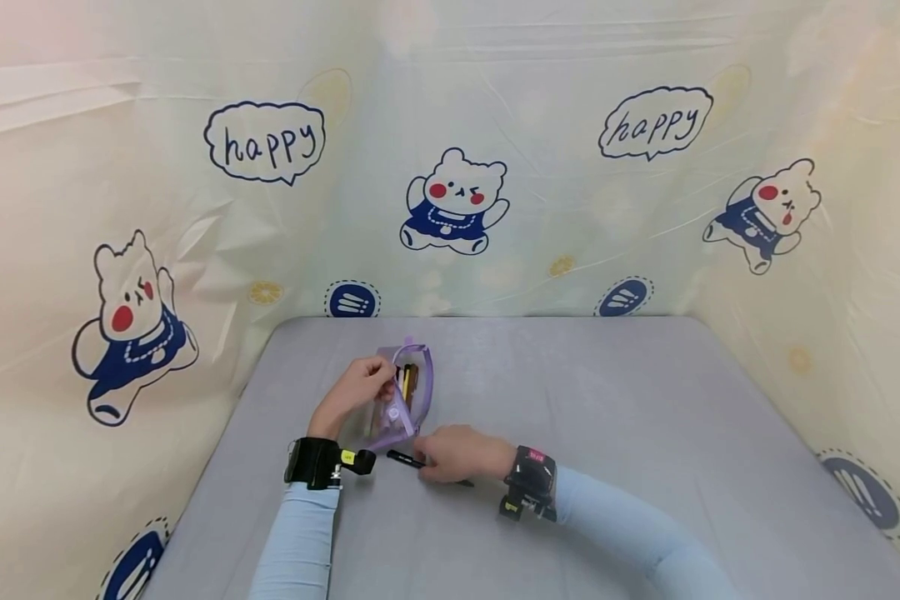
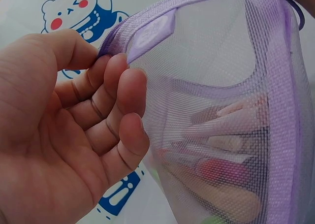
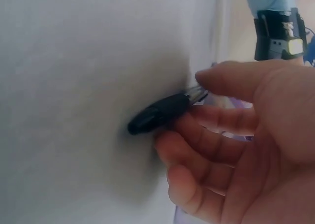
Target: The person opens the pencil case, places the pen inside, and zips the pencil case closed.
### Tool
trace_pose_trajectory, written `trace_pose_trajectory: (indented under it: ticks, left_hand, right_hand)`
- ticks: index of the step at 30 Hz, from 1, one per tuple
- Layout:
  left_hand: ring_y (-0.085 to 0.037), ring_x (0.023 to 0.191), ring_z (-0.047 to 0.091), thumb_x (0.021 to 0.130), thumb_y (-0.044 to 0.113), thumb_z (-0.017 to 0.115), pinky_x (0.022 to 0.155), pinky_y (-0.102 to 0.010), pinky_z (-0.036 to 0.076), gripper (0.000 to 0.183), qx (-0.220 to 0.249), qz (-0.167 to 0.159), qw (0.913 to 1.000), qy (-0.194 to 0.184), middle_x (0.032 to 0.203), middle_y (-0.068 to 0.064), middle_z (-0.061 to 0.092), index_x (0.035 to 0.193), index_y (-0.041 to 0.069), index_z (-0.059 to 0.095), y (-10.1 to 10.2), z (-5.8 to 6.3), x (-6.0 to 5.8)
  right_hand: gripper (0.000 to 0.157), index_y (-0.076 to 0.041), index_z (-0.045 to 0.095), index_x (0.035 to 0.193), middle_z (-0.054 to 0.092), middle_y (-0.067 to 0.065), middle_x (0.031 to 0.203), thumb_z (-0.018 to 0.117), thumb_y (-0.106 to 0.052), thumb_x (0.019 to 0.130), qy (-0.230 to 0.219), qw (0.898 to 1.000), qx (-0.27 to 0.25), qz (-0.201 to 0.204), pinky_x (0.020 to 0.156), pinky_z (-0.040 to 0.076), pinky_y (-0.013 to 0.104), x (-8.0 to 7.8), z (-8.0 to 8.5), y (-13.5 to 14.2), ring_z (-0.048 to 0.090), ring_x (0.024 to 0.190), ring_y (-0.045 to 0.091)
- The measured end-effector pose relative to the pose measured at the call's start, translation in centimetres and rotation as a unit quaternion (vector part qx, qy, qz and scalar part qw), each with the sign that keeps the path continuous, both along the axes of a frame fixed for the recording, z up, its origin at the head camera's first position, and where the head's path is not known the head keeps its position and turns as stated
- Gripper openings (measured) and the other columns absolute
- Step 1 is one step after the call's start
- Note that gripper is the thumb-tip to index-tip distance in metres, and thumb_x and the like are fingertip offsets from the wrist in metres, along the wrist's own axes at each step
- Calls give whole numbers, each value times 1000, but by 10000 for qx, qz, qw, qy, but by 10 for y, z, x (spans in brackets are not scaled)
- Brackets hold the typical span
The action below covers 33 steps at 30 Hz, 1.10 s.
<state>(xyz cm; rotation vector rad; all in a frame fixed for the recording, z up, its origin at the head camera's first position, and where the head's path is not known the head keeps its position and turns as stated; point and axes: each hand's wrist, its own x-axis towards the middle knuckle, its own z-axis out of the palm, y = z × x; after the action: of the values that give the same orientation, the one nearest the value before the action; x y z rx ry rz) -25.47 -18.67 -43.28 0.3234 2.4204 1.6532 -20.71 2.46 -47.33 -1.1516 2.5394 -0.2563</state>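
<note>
A purple-trimmed mesh pencil case [image 1: 394, 419] stands with its top gaping on the table, several pens and other slim items [image 2: 231, 170] showing through the mesh. My left hand [image 1: 358, 390] pinches the case's rim between thumb and forefinger, the other fingers curled against the mesh. Just in front of the case, low over the table, my right hand [image 1: 461, 454] holds a pen [image 1: 403, 458] between thumb and fingers. In the right wrist view, the pen [image 3: 162, 113] shows a black end and a clear part near the thumb; the fingers hide part of its length.
The grey table [image 1: 607, 433] reaches back to a printed curtain [image 1: 540, 208] with bear figures, which also hangs along both sides. Each wrist wears a black strapped camera, the left one [image 1: 315, 463] close to the near end of the case.
</note>
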Motion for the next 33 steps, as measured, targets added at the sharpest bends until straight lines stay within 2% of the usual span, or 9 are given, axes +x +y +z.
trace_pose_trajectory:
  ticks: [6,13,14,21,28,31,33]
  left_hand:
    - [-24,72,59,102,13,47,69,-38,53,28,-5,-26,10000,26,80,-14,62,89,-9,59,0,-1,-1]
    - [-16,67,57,102,19,49,64,-30,52,29,-11,39,9999,156,76,-6,61,85,-2,58,-6,-34,-22]
    - [-16,67,57,102,20,49,65,-30,52,29,-16,50,9999,136,76,-6,61,86,-2,58,-6,-35,-23]
    - [-20,70,59,102,17,47,67,-35,53,29,1,51,10000,5,79,-11,62,89,-6,59,-5,-30,-22]
    - [-22,73,59,102,13,47,70,-37,54,27,-65,-24,10000,44,81,-14,62,90,-9,58,0,-3,-2]
    - [-22,73,59,102,12,47,71,-38,54,27,-60,-36,10000,25,81,-14,62,90,-9,57,-1,-3,-2]
    - [-23,74,59,102,13,46,72,-39,54,27,-75,-29,10000,-4,82,-15,62,90,-9,57,-2,-10,-7]
  right_hand:
    - [8,-21,57,90,50,-12,67,64,-24,94,252,9996,125,68,51,37,17,0,-4,-4,45,57,3]
    - [16,-21,52,81,44,-11,64,64,-21,93,302,9993,194,82,49,32,18,-2,-4,-3,42,55,3]
    - [17,-21,52,80,44,-11,64,64,-21,92,272,9994,189,73,49,32,18,-2,-3,-3,41,55,3]
    - [18,-21,51,79,43,-11,63,64,-19,91,237,9994,213,102,49,31,19,-5,5,2,41,55,3]
    - [5,-19,61,88,49,-11,67,65,-20,90,186,9989,426,44,52,34,19,-7,18,9,43,59,4]
    - [4,-19,63,89,51,-10,69,65,-21,91,162,9982,570,6,53,36,19,-8,23,11,44,59,4]
    - [3,-21,63,89,53,-11,70,66,-22,90,127,9979,635,-8,54,37,19,-8,27,13,46,60,4]
